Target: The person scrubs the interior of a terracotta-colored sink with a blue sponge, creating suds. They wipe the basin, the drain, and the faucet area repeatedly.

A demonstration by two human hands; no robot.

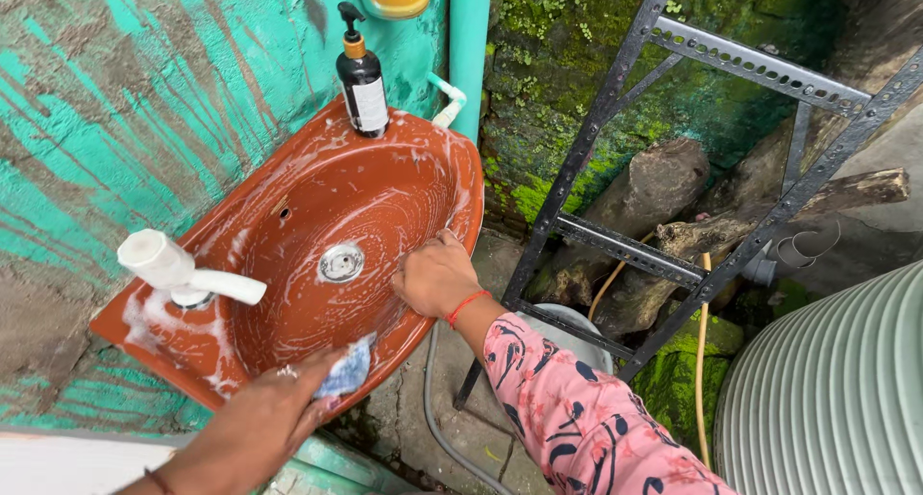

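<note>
Soapy brown ceramic wall basin (404,183) under two hands.
Left hand (288,389) grips a blue scrub pad (351,368) on the near rim; right hand (435,276) is clenched on the right rim, beside a black metal angle frame (615,245); white plastic tap (183,272), dark pump bottle (362,77).

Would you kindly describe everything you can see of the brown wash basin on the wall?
The wash basin is a glossy reddish-brown oval bowl, ceramic by its look, fixed to a worn teal-painted wall. Soapy white streaks cover its inside and rim. A round metal drain sits at the bottom, a white tap on the near ledge, and a dark pump bottle on the far ledge. The left hand presses a blue-white scrubbing pad on the front rim; the right hand grips the rim's outer edge.
</note>
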